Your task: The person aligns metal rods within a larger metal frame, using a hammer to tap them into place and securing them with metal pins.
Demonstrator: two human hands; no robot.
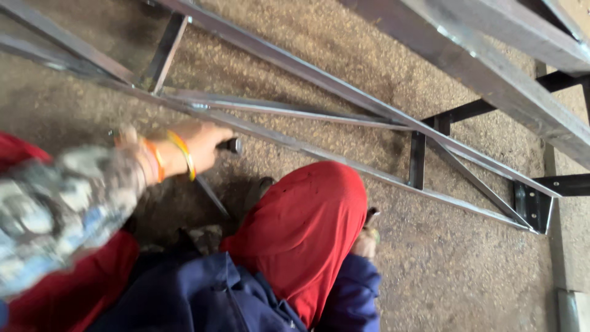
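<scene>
Down on the gritty concrete floor, the left hand is wrapped tight around a dark-handled tool. The handle end pokes out of the fist toward the right, so its long axis runs roughly left to right, lying almost flat just under the steel frame. The business end is hidden by the hand, so I can't tell what kind of tool it is. The frame's long rails run diagonally from upper left to lower right. The right hand peeks out behind the red-clad knee, mostly hidden, so can't tell its grip.
</scene>
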